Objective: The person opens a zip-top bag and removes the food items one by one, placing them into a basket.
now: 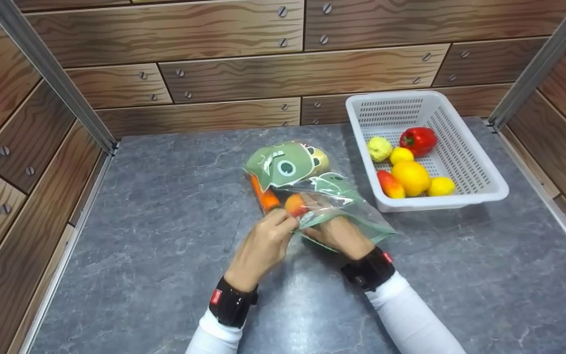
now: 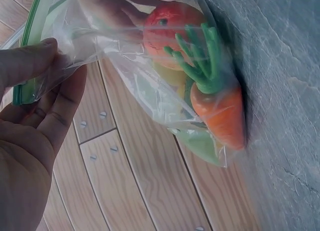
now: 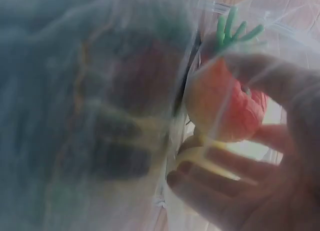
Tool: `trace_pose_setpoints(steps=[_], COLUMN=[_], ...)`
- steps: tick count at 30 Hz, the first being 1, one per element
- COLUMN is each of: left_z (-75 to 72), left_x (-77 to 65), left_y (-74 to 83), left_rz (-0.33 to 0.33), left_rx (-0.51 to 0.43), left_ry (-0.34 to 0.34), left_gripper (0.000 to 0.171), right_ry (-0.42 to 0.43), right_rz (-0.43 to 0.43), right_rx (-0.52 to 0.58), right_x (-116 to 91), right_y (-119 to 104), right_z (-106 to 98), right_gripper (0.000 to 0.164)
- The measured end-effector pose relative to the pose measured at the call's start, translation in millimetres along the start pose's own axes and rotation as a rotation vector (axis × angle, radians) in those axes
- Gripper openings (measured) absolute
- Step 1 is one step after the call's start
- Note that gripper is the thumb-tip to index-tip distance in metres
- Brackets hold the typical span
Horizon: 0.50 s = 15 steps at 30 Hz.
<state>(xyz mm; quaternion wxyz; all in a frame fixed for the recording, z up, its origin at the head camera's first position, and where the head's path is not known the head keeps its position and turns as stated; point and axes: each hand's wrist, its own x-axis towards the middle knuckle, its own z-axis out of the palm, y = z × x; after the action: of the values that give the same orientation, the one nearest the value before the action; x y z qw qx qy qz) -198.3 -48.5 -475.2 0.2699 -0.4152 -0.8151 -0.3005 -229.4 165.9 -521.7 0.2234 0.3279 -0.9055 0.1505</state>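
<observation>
A clear zip bag with green cartoon print (image 1: 288, 164) lies on the table, its mouth toward me. My left hand (image 1: 266, 241) pinches the green zip edge (image 2: 30, 66) between thumb and fingers. Through the mouth, my right hand (image 1: 342, 233) reaches inside the bag. Its thumb and fingers are around a red-and-yellow peach (image 3: 225, 103), the lower fingers spread beneath it. Beside the peach in the bag lies an orange carrot (image 2: 220, 113) with a green top. Printed film hides much of the bag's far end.
At the right stands a white perforated basket (image 1: 469, 162). In it are a red bell pepper (image 1: 419, 141), an orange (image 1: 410, 178), a mango-like red and yellow fruit (image 1: 390, 184), lemons (image 1: 441, 186) and a pale yellow-green fruit (image 1: 379, 149). Wood-patterned walls (image 1: 224, 78) enclose the grey table (image 1: 165, 196).
</observation>
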Motion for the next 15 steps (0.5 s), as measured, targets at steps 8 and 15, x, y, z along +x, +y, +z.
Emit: trace_pose_setpoints(steps=[8,15], left_z=[-0.8,-0.8], left_x=[-0.2,0.0], left_y=[-0.1,0.0], left_rz=[-0.003,-0.006], left_rx=[0.022,0.014], left_ry=[0.003,-0.001], left_gripper=[0.014,0.012], right_ry=[-0.036,-0.116], right_rz=[0.058,0.139], right_rx=[0.187,0.242], right_x=[5.7,3.5], right_y=[0.4,-2.7], right_z=[-7.6,-12.8], right_gripper=[0.071,0.058])
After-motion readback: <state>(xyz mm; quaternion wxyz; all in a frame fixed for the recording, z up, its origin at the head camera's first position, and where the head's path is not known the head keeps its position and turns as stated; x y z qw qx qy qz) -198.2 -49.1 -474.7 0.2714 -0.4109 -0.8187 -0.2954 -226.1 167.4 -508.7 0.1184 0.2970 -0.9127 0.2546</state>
